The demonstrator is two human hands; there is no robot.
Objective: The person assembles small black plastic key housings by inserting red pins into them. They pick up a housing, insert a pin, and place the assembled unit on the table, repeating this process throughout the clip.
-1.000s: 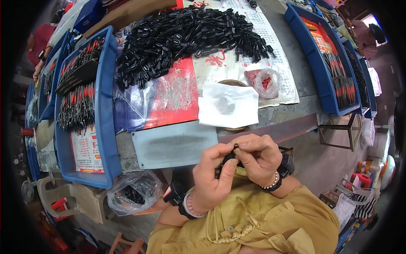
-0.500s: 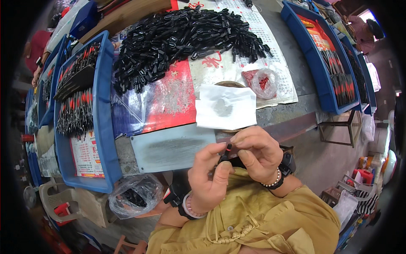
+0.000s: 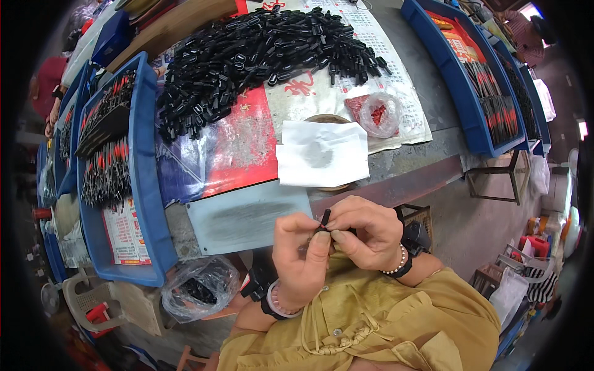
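Note:
Close in front of me, my left hand point(image 3: 301, 250) and my right hand point(image 3: 370, 232) meet over a small black rod-shaped part point(image 3: 325, 217). Thumb and forefinger of the left pinch its lower portion, while the right fingertips press on it from the other side. Its black tip sticks up between the fingers, with a trace of red just below; the rest is covered by my fingers. Beyond the hands lies a white paper sheet point(image 3: 346, 162) with a grey smudge, over a round object. A clear plastic bag point(image 3: 383, 119) of small red pieces stands behind it.
A large heap of black plastic parts point(image 3: 247, 62) covers the table's far side. Blue trays point(image 3: 143, 167) of black-and-orange pieces stand left, another blue tray point(image 3: 455, 80) right. A grey plate point(image 3: 250, 213) lies at the near edge; a plastic bag point(image 3: 201, 287) hangs below.
My right fingers have closed in on the black part against the left fingertips. Its red band, plain to see before, is now mostly covered. The view has shifted slightly.

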